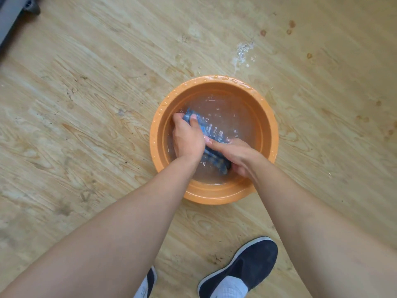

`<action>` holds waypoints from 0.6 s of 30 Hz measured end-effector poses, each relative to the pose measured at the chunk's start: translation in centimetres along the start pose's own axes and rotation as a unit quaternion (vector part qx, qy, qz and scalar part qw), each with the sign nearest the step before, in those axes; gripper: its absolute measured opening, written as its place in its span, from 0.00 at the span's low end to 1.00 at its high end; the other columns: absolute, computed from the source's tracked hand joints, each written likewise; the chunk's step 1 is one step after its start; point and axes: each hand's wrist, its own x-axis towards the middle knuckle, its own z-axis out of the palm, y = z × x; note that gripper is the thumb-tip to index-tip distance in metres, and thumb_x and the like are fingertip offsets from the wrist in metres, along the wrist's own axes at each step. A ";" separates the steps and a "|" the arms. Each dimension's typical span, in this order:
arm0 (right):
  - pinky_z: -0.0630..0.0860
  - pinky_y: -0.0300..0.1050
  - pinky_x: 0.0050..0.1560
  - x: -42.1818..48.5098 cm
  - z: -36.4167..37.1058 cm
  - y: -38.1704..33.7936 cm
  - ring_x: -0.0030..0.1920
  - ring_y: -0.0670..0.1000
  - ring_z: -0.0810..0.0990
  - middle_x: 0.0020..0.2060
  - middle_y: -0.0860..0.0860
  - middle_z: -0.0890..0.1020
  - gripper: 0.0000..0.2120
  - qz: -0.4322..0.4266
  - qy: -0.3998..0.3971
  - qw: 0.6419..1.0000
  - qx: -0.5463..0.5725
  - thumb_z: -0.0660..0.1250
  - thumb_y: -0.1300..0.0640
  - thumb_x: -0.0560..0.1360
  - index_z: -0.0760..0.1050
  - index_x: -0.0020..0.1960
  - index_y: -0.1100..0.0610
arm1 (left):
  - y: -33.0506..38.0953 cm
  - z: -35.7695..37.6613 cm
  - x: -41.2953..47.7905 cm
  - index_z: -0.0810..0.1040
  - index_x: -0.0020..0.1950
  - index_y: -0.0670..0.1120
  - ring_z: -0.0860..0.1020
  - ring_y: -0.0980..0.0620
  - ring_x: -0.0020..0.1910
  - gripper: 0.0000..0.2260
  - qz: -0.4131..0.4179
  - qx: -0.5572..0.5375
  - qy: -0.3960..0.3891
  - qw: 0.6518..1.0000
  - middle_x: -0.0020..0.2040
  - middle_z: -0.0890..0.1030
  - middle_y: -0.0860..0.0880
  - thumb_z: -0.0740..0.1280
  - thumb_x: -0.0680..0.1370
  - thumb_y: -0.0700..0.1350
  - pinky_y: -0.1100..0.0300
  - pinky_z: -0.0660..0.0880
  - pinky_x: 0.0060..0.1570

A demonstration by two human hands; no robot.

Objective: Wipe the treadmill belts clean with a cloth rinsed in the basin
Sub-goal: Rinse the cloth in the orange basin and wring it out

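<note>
Head view, looking straight down: at the far upper left, a grey edge of the treadmill frame [11, 17] with a dark foot just enters the picture, well apart from everything else. The pale wood-grain floor [75, 125] fills the rest of the frame. At the bottom, the toe of the person's left shoe [149, 283] shows, dark with a white sock above it. Right of centre stands the round orange basin [155, 136], holding shallow clear water [232, 108] and wet with drops along its far rim. Both bare forearms reach down into it. The left hand [188, 136] has its fingers and thumb curled round the far end of the blue cloth [211, 131], which lies soaked in the water and runs diagonally between the two hands. The right hand [238, 155] grips the near end of the cloth, fingers wrapped under it at the basin's near side. Below the basin, the right shoe [242, 269] rests flat on the floor. Beyond the basin's far rim lies a small puddle [243, 51], and brownish spots [290, 27] dot the boards toward the right.
</note>
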 end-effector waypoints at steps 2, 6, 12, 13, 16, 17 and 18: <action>0.84 0.53 0.56 0.4 -0.3 0.6 0.47 0.53 0.87 0.45 0.51 0.88 0.35 -0.058 0.058 0.996 -0.030 0.85 0.35 0.59 0.83 0.54 0.57 | -0.2 -0.2 -0.2 0.67 0.73 0.41 0.79 0.34 0.64 0.15 0.037 0.067 0.004 0.997 0.66 0.81 0.36 0.59 0.89 0.47 0.49 0.70 0.56; 0.80 0.51 0.53 1.3 0.0 1.4 0.46 0.53 0.83 0.45 0.50 0.85 0.26 -0.076 0.172 0.982 0.013 0.79 0.38 0.71 0.80 0.54 0.58 | -1.2 -0.8 -0.6 0.66 0.71 0.41 0.83 0.32 0.54 0.12 0.085 0.168 0.003 0.982 0.56 0.84 0.35 0.59 0.87 0.39 0.51 0.67 0.46; 0.80 0.53 0.51 0.7 2.5 0.4 0.48 0.59 0.84 0.51 0.55 0.84 0.25 -0.077 0.215 0.968 0.107 0.67 0.43 0.79 0.72 0.70 0.56 | -1.6 0.1 0.1 0.70 0.78 0.46 0.77 0.38 0.68 0.18 -0.070 0.047 -0.070 0.994 0.69 0.79 0.41 0.58 0.87 0.43 0.51 0.72 0.62; 0.79 0.54 0.59 0.1 3.0 0.1 0.54 0.57 0.83 0.56 0.53 0.84 0.24 -0.113 0.216 0.966 0.088 0.65 0.39 0.80 0.74 0.70 0.53 | -1.6 0.5 0.3 0.72 0.75 0.45 0.79 0.38 0.66 0.17 -0.100 0.002 -0.082 0.992 0.68 0.80 0.41 0.59 0.88 0.47 0.50 0.74 0.61; 0.75 0.47 0.52 -1.1 4.1 -0.8 0.47 0.49 0.81 0.43 0.45 0.83 0.20 -0.200 0.186 0.961 0.027 0.63 0.35 0.81 0.80 0.50 0.51 | -1.4 1.6 0.2 0.78 0.64 0.42 0.85 0.40 0.54 0.11 -0.172 -0.130 -0.119 0.969 0.55 0.85 0.41 0.64 0.85 0.46 0.52 0.81 0.46; 0.74 0.47 0.51 -1.3 4.2 -1.3 0.47 0.49 0.81 0.42 0.44 0.83 0.19 -0.211 0.186 0.960 0.002 0.64 0.36 0.82 0.81 0.49 0.52 | -1.3 1.9 0.1 0.80 0.62 0.44 0.86 0.42 0.50 0.08 -0.183 -0.182 -0.140 0.956 0.51 0.86 0.43 0.66 0.85 0.45 0.54 0.82 0.44; 0.74 0.47 0.51 -0.8 4.3 -1.5 0.47 0.51 0.81 0.43 0.46 0.83 0.17 -0.211 0.196 0.957 -0.020 0.65 0.39 0.82 0.81 0.50 0.52 | -0.9 2.1 -0.1 0.80 0.60 0.48 0.86 0.44 0.45 0.05 -0.197 -0.230 -0.158 0.940 0.47 0.86 0.45 0.67 0.85 0.44 0.56 0.82 0.42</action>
